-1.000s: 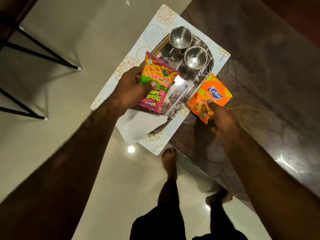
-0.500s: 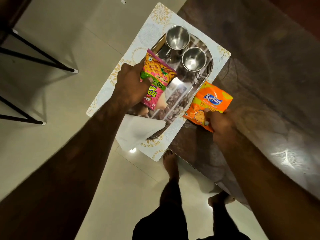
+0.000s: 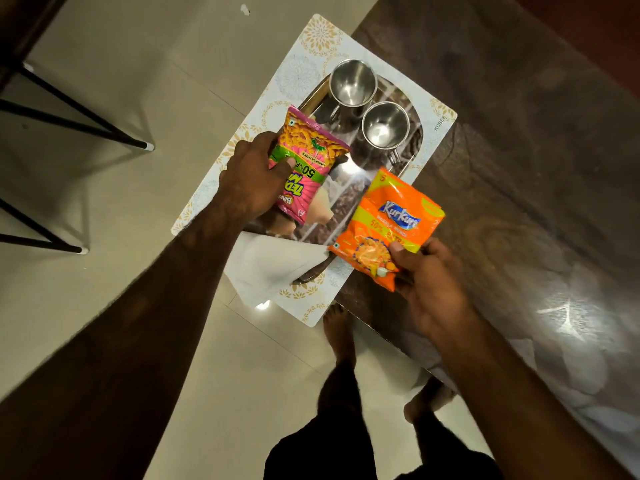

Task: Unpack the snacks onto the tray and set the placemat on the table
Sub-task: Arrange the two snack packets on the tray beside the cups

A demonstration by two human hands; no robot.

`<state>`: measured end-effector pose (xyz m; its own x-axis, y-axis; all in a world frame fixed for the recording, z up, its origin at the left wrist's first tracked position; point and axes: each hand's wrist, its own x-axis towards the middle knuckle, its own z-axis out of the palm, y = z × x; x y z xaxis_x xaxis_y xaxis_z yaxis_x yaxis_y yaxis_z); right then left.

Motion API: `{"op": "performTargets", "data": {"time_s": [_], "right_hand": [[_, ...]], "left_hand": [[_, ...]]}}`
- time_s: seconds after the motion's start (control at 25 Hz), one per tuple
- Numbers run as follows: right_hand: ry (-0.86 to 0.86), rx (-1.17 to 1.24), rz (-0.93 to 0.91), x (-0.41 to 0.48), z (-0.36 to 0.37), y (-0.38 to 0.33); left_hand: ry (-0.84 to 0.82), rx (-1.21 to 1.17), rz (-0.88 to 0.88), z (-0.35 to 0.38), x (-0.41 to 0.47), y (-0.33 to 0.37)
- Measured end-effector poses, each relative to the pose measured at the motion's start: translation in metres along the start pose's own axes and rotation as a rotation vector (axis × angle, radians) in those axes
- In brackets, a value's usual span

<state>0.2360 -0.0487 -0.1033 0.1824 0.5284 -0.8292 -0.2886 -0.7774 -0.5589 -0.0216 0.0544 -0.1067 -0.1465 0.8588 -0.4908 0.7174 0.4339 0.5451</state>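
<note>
1. Right now the left hand (image 3: 252,178) has its grip closed on the pink snack packet (image 3: 306,164), thumb across the front, fingers behind, holding it above the left part of the steel tray (image 3: 349,192).
2. Meanwhile the right hand (image 3: 429,285) pinches the lower corner of the orange snack packet (image 3: 391,226), thumb on the face, so its grip is closed too; the packet hangs over the tray's right edge and the placemat (image 3: 311,57) beneath.
3. Both packets are unopened as far as can be seen, so I judge the unpacking is only at the stage of bringing snacks to the tray.
4. One risk: the placemat juts well past the edge of the tabletop (image 3: 519,133) over the floor (image 3: 138,98), carrying the tray with it. A push down on the left side could tip the lot.
5. Another risk: the corner pinch on the orange packet is light; the slick foil could slip free.
6. Two steel cups (image 3: 353,84) stand close together at the tray's far end, so room to lay packets flat is short there.
7. A white folded cloth or paper (image 3: 273,268) lies at the tray's near end, hanging off the placemat; bare feet stand below.
</note>
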Motion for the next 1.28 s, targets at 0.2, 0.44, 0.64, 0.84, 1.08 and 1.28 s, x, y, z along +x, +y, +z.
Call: {"op": "performTargets", "data": {"time_s": [0.2, 0.44, 0.64, 0.84, 1.08, 1.28], "right_hand": [[0.034, -0.054, -0.030, 0.013, 0.045, -0.015], [-0.053, -0.083, 0.009, 0.027, 0.039, -0.020], [-0.191, -0.023, 0.079, 0.036, 0.040, -0.021], [-0.221, -0.003, 0.053, 0.050, 0.046, -0.022], [-0.209, 0.052, 0.125, 0.060, 0.052, -0.015], [-0.145, 0.078, 0.155, 0.069, 0.062, -0.008]], "left_hand": [[-0.076, -0.126, 0.018, -0.002, 0.003, -0.003], [-0.083, -0.225, 0.008, -0.002, 0.002, 0.002], [-0.131, -0.308, -0.070, -0.004, -0.006, 0.007], [-0.204, -0.339, -0.129, -0.007, -0.011, 0.011], [-0.210, -0.362, -0.158, -0.009, -0.007, 0.013], [-0.141, -0.200, -0.151, -0.023, 0.013, -0.013]]}}
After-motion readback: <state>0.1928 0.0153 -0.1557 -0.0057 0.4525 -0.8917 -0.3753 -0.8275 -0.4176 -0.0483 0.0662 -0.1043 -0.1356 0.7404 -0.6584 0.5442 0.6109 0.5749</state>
